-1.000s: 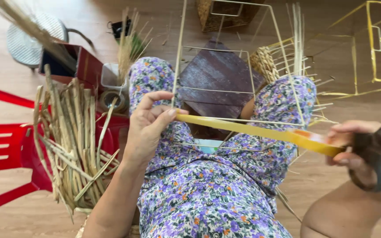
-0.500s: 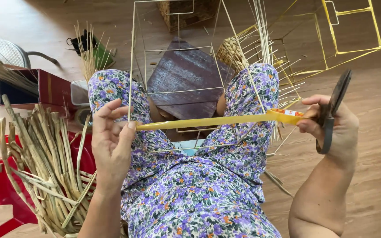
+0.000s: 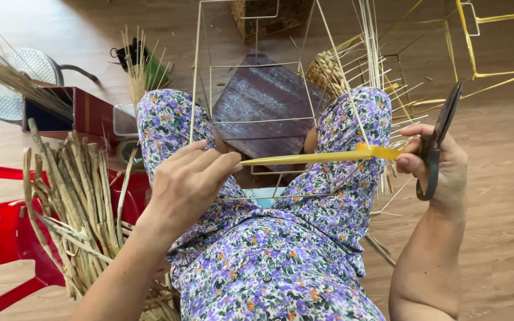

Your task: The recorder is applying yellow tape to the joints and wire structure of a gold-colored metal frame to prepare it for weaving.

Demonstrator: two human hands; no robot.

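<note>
Yellow and flat, a long reed strip (image 3: 310, 158) runs level across the person's lap, stretched between both hands above the floral-print knees. The left hand (image 3: 188, 181) has its fingers drawn together, pinching the strip's left end between thumb and fingertips. The right hand (image 3: 441, 166) grips the strip's right end with thumb and forefinger closed on it, while the other fingers curl around a pair of dark scissors (image 3: 441, 137) that point up and away. Beyond the strip stands a pale wire frame (image 3: 257, 65), resting between the knees over a dark purple woven mat (image 3: 263, 101). To the left a bundle of dried reeds (image 3: 72, 202) leans on a red plastic chair (image 3: 1, 238), with a dark red box (image 3: 78, 110) farther off. At far right lies a yellow wire frame (image 3: 495, 41) on the wooden floor (image 3: 501, 238), and a partly woven basket (image 3: 328, 74) sits just beside the right knee
</note>
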